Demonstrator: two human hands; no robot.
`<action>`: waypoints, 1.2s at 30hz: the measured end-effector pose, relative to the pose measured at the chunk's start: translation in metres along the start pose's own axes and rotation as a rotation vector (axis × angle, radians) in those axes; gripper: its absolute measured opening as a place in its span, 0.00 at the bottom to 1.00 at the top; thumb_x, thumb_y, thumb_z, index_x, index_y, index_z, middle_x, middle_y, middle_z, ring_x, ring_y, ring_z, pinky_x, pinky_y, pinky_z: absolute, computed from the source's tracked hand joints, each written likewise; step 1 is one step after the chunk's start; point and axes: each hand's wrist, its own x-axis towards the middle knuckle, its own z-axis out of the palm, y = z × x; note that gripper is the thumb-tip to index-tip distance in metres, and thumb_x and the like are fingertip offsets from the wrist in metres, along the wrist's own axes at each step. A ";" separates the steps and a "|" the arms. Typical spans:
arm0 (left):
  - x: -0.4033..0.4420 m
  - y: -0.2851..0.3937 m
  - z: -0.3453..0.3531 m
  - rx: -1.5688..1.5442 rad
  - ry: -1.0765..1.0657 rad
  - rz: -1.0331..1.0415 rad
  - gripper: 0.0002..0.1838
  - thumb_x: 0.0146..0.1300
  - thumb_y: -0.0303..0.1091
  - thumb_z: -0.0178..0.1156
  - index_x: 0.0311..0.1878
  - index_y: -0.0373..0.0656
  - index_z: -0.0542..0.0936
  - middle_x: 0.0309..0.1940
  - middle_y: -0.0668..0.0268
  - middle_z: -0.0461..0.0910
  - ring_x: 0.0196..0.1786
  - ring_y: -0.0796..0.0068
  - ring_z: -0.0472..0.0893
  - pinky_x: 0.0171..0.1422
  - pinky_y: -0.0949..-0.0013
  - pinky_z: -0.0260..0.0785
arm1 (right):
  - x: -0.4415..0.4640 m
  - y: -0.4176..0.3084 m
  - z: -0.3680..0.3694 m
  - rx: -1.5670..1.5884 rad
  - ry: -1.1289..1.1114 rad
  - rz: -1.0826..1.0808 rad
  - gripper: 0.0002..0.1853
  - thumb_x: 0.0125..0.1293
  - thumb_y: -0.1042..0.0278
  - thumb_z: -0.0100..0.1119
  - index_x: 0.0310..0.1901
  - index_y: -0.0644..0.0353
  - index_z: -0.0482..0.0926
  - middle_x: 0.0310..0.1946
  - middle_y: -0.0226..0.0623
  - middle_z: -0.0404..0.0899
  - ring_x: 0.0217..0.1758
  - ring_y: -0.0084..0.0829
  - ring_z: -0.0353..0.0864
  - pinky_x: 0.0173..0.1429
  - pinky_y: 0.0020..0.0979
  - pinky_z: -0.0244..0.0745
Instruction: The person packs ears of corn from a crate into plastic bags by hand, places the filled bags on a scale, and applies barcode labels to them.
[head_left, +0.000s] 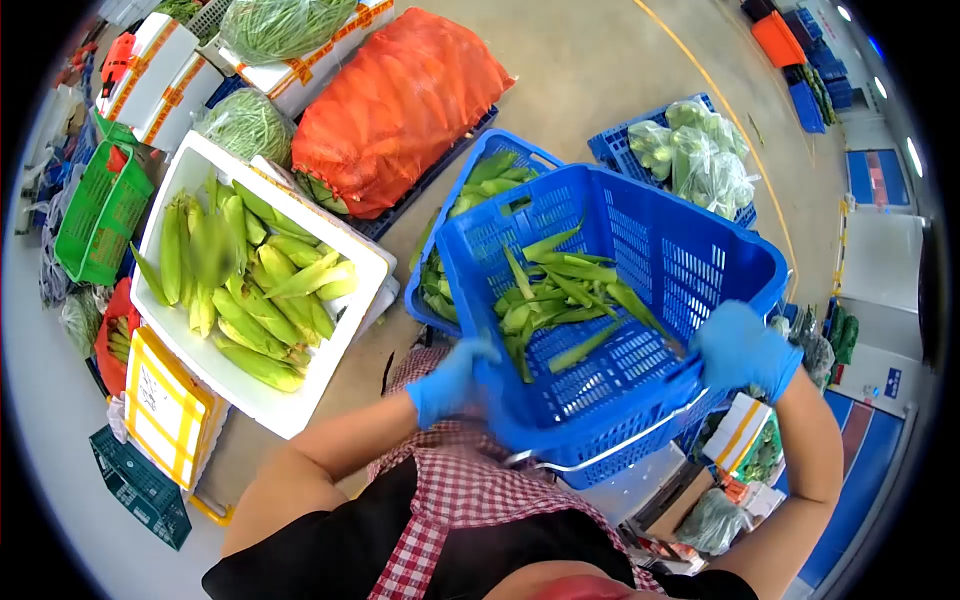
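My left hand, in a blue glove, is closed on the near left side of a blue plastic basket. On the opposite side, my right hand, gloved in blue too, grips the basket's right rim; its fingers are partly blurred. Loose green corn husks lie inside the basket, which is tilted. A metal wire handle hangs along its near wall. Left of the basket stands a white foam box filled with ears of corn, many still in green husk.
Behind my basket is another blue basket with green husks. A red mesh sack lies farther back. Bagged vegetables sit in a blue crate at the back right. A green basket and a yellow-taped box are at left.
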 end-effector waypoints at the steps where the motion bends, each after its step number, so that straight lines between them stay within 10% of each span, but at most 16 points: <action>1: 0.003 -0.018 -0.021 -0.056 -0.072 -0.035 0.30 0.45 0.22 0.47 0.58 0.37 0.68 0.51 0.53 0.74 0.53 0.59 0.74 0.61 0.59 0.65 | 0.001 -0.015 0.015 -0.093 -0.085 0.016 0.07 0.36 0.65 0.57 0.17 0.59 0.78 0.15 0.46 0.74 0.23 0.45 0.77 0.28 0.39 0.71; 19: 0.112 -0.034 -0.065 0.286 0.081 -0.272 0.21 0.64 0.30 0.43 0.59 0.33 0.63 0.52 0.49 0.72 0.50 0.56 0.75 0.55 0.55 0.68 | 0.102 -0.027 -0.017 -0.220 -0.099 -0.117 0.04 0.40 0.70 0.60 0.22 0.58 0.79 0.21 0.38 0.77 0.31 0.40 0.79 0.38 0.36 0.72; 24: 0.122 0.029 -0.126 0.254 -0.133 -0.246 0.16 0.64 0.30 0.43 0.50 0.32 0.70 0.41 0.51 0.76 0.41 0.62 0.77 0.44 0.62 0.72 | 0.163 -0.006 -0.013 -0.103 0.752 -0.221 0.16 0.40 0.74 0.58 0.36 0.55 0.74 0.38 0.36 0.73 0.51 0.36 0.70 0.63 0.40 0.57; 27: 0.098 0.049 -0.106 1.489 -0.448 0.266 0.14 0.64 0.30 0.42 0.47 0.32 0.72 0.37 0.54 0.77 0.38 0.66 0.77 0.44 0.64 0.71 | 0.195 0.020 -0.026 -0.116 0.755 -0.141 0.19 0.41 0.73 0.59 0.40 0.54 0.75 0.44 0.38 0.72 0.54 0.39 0.68 0.67 0.42 0.54; 33: 0.070 0.055 -0.060 0.998 -0.225 0.066 0.12 0.63 0.32 0.45 0.41 0.33 0.74 0.35 0.56 0.78 0.35 0.69 0.79 0.41 0.67 0.73 | 0.186 0.077 -0.052 0.141 0.697 -0.232 0.36 0.36 0.66 0.67 0.55 0.51 0.71 0.60 0.47 0.63 0.61 0.44 0.62 0.68 0.42 0.51; 36: 0.064 0.057 -0.067 0.647 -0.013 -0.158 0.12 0.62 0.34 0.46 0.38 0.35 0.74 0.33 0.57 0.79 0.32 0.69 0.79 0.37 0.68 0.73 | 0.149 0.090 -0.042 1.001 1.066 0.014 0.29 0.51 0.71 0.63 0.57 0.60 0.68 0.54 0.41 0.71 0.57 0.32 0.70 0.61 0.32 0.64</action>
